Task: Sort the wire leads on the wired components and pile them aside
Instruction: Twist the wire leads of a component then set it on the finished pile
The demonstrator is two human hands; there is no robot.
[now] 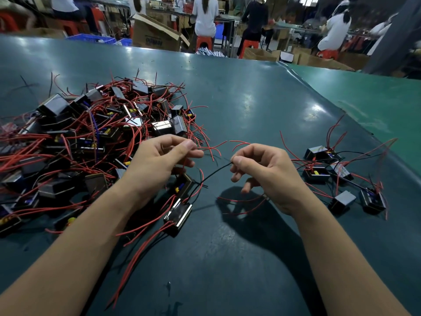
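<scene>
Wired component (pixel 178 215) dangling above the green table (pixel 250 99) between both forearms, left hand (pixel 159 160) pinching red leads (pixel 211 148), right hand (pixel 266 169) pinching its black lead (pixel 211 175), big tangled heap (pixel 91 133) left, small pile (pixel 341 179) right, cardboard box (pixel 157 35) print unreadable.

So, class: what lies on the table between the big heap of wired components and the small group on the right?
In the head view, both hands: left pinching red leads, right pinching a black lead.
</scene>
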